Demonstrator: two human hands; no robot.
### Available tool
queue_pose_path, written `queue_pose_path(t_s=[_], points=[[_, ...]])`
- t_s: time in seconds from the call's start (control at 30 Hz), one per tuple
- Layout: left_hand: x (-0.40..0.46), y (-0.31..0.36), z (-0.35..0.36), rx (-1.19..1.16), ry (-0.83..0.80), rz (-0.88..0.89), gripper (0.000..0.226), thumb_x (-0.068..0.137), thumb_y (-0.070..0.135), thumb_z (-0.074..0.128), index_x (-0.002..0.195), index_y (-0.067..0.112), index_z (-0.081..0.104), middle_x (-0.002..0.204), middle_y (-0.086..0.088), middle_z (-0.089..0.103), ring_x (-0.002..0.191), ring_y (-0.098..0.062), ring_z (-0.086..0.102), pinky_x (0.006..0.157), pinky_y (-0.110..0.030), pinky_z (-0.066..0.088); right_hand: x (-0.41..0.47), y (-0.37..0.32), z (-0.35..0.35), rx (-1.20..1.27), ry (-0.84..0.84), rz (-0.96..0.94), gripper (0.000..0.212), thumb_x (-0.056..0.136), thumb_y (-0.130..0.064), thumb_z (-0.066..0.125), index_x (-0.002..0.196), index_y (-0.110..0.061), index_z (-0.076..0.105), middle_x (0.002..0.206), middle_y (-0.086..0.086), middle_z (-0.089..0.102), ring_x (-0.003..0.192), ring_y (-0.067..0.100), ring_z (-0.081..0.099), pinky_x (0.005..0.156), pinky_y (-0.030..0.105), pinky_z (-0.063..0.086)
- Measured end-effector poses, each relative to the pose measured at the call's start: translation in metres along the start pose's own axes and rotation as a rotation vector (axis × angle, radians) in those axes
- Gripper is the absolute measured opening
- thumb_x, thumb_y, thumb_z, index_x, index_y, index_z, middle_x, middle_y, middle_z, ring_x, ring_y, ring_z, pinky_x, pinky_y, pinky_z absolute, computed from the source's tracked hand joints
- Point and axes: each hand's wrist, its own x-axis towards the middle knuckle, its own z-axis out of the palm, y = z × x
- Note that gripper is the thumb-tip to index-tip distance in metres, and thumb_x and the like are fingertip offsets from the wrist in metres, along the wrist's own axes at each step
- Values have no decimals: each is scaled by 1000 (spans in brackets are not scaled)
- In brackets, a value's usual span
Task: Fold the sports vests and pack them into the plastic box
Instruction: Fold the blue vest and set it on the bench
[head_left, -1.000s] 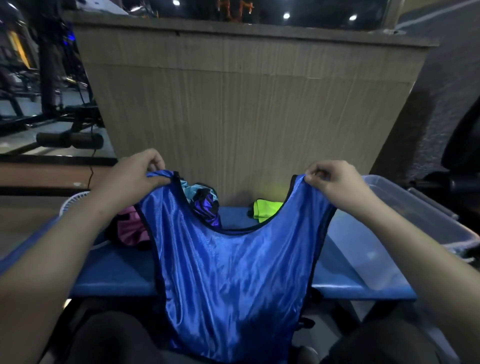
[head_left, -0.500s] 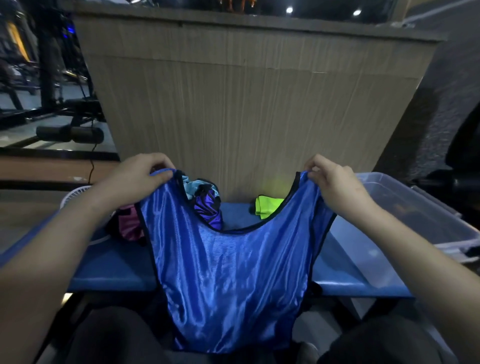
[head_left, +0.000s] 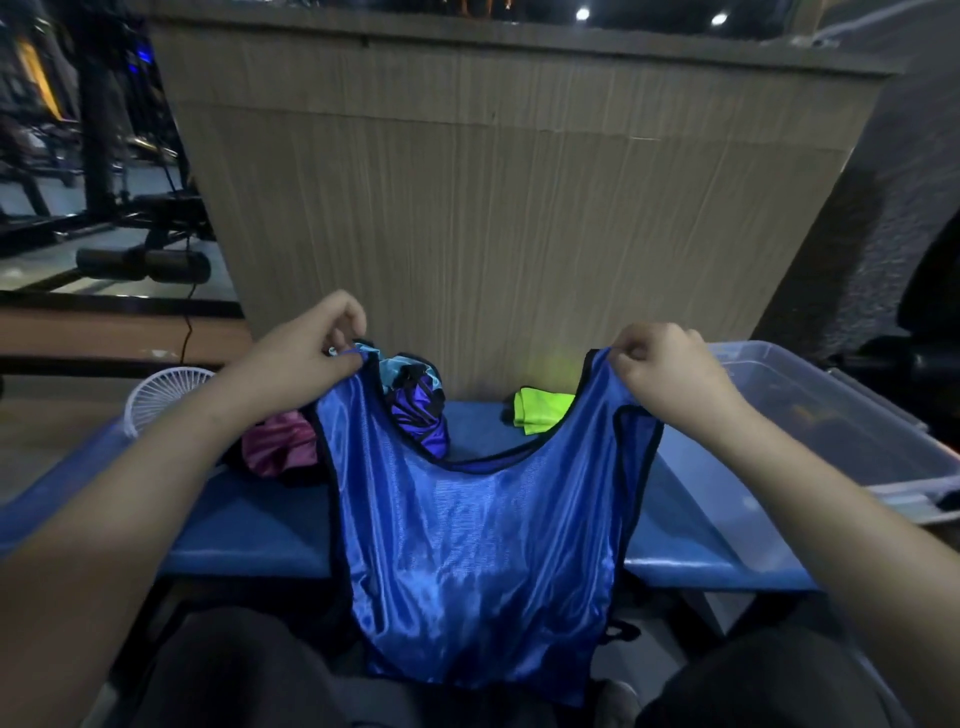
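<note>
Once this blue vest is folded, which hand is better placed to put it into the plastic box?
Probably the right hand. It pinches the blue vest at the strap nearest the plastic box, which sits on that side. The left hand would have to cross over.

I can read no text, label, brand, number or sign anywhere here: the shiny blue sports vest (head_left: 483, 561) I hold up shows plain fabric, and the clear plastic box (head_left: 852, 415) bears no legible marking.
</note>
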Motion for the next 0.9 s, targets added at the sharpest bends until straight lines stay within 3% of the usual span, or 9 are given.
queue_pose_path(t_s=[0.07, 0.13, 0.2, 0.27, 0.4, 0.53, 0.63, 0.8, 0.9], points=[[0, 8, 7, -69, -42, 29, 27, 89, 5, 65, 85, 30, 55, 76, 6, 55, 68, -8, 49, 69, -32, 38, -3, -8, -1, 94, -40, 52, 21, 89, -15, 51, 75, -12, 66, 54, -2, 57, 53, 17, 53, 55, 27, 38], [-2, 18, 15, -131, -94, 53, 31, 89, -1, 62, 79, 28, 61, 81, -4, 62, 75, -10, 53, 73, -29, 38, -7, -15, 1, 204, -104, 123, 22, 87, -16, 52, 67, -9, 58, 44, 2, 51, 38, 19, 49, 46, 25, 36], [-5, 28, 23, -208, -130, 40, 33, 91, -2, 59, 75, 26, 66, 82, -1, 67, 77, -11, 55, 75, -28, 38, -11, -21, 3, 363, -181, 193, 21, 86, -17, 52, 68, -8, 55, 46, 8, 47, 39, 23, 47, 44, 26, 33], [-7, 34, 31, -276, -146, 6, 29, 94, 4, 59, 81, 26, 73, 87, 4, 71, 81, -13, 58, 78, -28, 40, -16, -27, 5, 519, -252, 220, 19, 89, -13, 51, 75, -4, 59, 54, 12, 47, 41, 23, 46, 41, 25, 30], [-10, 47, 42, -357, -193, -6, 23, 96, 18, 59, 100, 33, 76, 111, -18, 69, 92, -23, 58, 85, -37, 40, -29, -43, 10, 733, -356, 217, 20, 96, -4, 51, 87, 11, 62, 60, 17, 50, 35, 20, 42, 35, 21, 25], [-13, 60, 49, -444, -164, -12, 16, 95, 18, 61, 95, 29, 72, 93, -25, 62, 81, -22, 50, 78, -37, 36, -41, -54, 15, 980, -436, 310, 8, 97, -2, 52, 92, 1, 58, 62, 13, 45, 37, 22, 42, 36, 23, 32], [-14, 68, 56, -533, -111, -65, 7, 91, 20, 63, 91, 25, 67, 85, -13, 57, 79, -22, 49, 76, -36, 35, -52, -67, 16, 1131, -439, 360, 5, 97, 1, 49, 97, -2, 53, 61, 13, 45, 38, 23, 47, 36, 25, 38], [-17, 84, 65, -568, -82, -66, 6, 94, 12, 62, 99, 16, 62, 83, -11, 56, 75, -20, 48, 72, -32, 37, -63, -89, 21, 1227, -404, 335, 8, 99, 1, 47, 97, -2, 54, 56, 13, 49, 44, 27, 54, 40, 30, 47], [-20, 95, 65, -568, -118, -19, 9, 95, 10, 62, 104, 15, 62, 79, -6, 61, 71, -14, 56, 66, -21, 45, -65, -96, 22, 1256, -401, 318, 9, 100, 0, 46, 101, 1, 55, 58, 14, 52, 45, 28, 57, 42, 31, 49]])
